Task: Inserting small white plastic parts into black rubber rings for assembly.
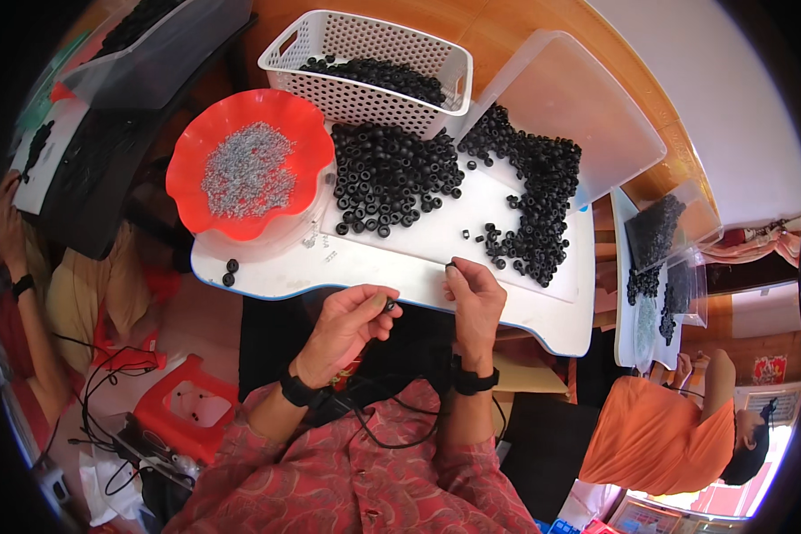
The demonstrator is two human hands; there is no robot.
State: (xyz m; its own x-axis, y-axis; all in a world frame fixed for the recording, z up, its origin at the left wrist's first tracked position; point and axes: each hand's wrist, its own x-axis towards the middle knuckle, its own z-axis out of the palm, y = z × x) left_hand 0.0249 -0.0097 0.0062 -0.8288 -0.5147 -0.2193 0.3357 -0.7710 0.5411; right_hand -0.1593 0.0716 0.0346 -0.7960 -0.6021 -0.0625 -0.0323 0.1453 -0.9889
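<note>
We hold a small, rounded black piece (389,305) pinched between the thumb and forefinger of the left hand (345,327), just off the near edge of the white table with a blue rim (383,275). Our right hand (477,303) is likewise narrowed on a tiny dark piece (451,262), its fingertips over that near edge; how firmly either is gripped, we cannot tell. If the left pinch slackened, its piece could drop towards our lap, since no tabletop lies beneath it. A nudge could send the two loose black pieces (230,272) near the table's left front corner rolling off, and the thin black cable (400,447) slung between our wrists might snag.

Towards the left edge sits a glossy red plastic bowl with a scalloped rim (187,165), holding fine silvery-grey bits (249,169). Mid-table we have a heap of thick, matt black rings (392,178), before a white plastic basket pierced with round holes (378,40). More stubby black pieces (547,205) spread along the right edge, beside a cloudy, translucent plastic bin (587,107).
</note>
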